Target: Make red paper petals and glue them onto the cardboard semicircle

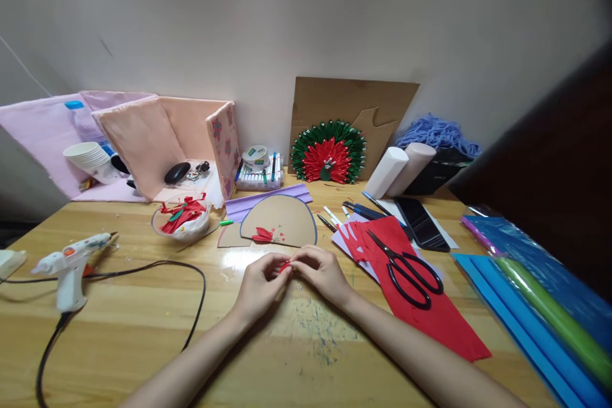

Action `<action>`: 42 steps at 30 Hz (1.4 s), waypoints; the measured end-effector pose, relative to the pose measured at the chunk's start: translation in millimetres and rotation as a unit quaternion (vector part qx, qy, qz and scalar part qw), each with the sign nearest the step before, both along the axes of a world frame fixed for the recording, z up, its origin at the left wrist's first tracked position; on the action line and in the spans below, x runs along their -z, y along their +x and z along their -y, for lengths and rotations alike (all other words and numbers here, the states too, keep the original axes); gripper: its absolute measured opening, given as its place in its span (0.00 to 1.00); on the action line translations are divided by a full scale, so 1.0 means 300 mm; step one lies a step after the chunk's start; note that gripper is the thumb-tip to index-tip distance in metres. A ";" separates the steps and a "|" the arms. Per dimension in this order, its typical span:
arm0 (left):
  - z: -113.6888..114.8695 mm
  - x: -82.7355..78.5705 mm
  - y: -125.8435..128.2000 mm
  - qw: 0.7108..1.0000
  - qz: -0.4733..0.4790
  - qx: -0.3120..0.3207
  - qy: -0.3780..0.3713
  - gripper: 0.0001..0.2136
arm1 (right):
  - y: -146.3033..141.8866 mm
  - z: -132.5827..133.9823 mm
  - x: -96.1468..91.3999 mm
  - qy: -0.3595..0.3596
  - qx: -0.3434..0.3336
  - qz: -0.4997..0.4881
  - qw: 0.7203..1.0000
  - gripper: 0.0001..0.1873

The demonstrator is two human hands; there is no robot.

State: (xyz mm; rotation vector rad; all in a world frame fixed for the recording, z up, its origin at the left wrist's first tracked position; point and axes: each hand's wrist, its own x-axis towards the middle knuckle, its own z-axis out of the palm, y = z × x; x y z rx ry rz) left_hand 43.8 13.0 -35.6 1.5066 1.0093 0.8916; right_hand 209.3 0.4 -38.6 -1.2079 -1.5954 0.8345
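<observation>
My left hand [261, 284] and my right hand [321, 274] meet at the middle of the wooden table [143, 338]. Both pinch a small red paper piece [285, 266] between their fingertips. Just beyond them lies a half-round cardboard piece [282, 220] with a few red petals stuck on its lower left. Black scissors [406, 268] rest on a red paper sheet [430, 306] to the right of my right hand. A finished red and green fan-shaped craft [329, 153] leans on cardboard at the wall.
A white glue gun [71, 264] stands at the left, its black cord [191, 306] looping across the table. A bowl of red scraps [184, 220], a marker box [258, 177], a phone [421, 223], blue and green paper rolls [535, 312] and stacked cups [90, 159] surround the hands.
</observation>
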 end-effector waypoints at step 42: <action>-0.011 0.019 -0.001 0.998 0.051 -0.017 -0.032 0.09 | 0.003 0.019 0.008 0.004 -0.012 -0.034 0.999 0.05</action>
